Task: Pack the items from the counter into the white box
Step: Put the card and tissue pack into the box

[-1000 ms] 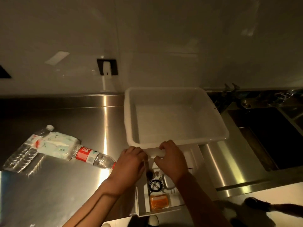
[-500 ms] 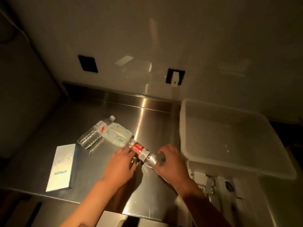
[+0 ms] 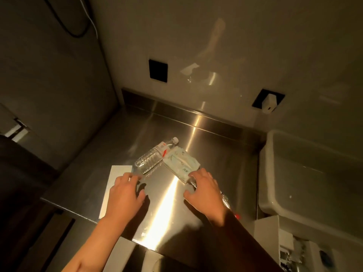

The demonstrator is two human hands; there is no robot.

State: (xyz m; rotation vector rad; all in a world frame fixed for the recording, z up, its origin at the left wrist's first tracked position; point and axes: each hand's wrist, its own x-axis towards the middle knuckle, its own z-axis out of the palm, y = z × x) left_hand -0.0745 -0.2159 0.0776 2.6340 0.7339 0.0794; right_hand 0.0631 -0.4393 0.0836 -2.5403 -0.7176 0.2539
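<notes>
On the steel counter (image 3: 225,152) I see, furthest left, a flat white carton (image 3: 113,185) lying near the front edge. My left hand (image 3: 125,195) is over its right side, fingers spread and only loosely bent, gripping nothing that I can see; whether it touches the carton I cannot tell. Just beyond its fingertips a clear bottle (image 3: 152,159) lies on its side, cap pointing to the back wall. A soft white pack (image 3: 180,163) lies against that bottle, and its near end rests over a second bottle (image 3: 225,199). My right hand (image 3: 206,191) is spread over that second bottle, fingertips at the pack's edge; I cannot tell whether it grips. The white box (image 3: 275,209) stands at the far right, well apart from both hands.
</notes>
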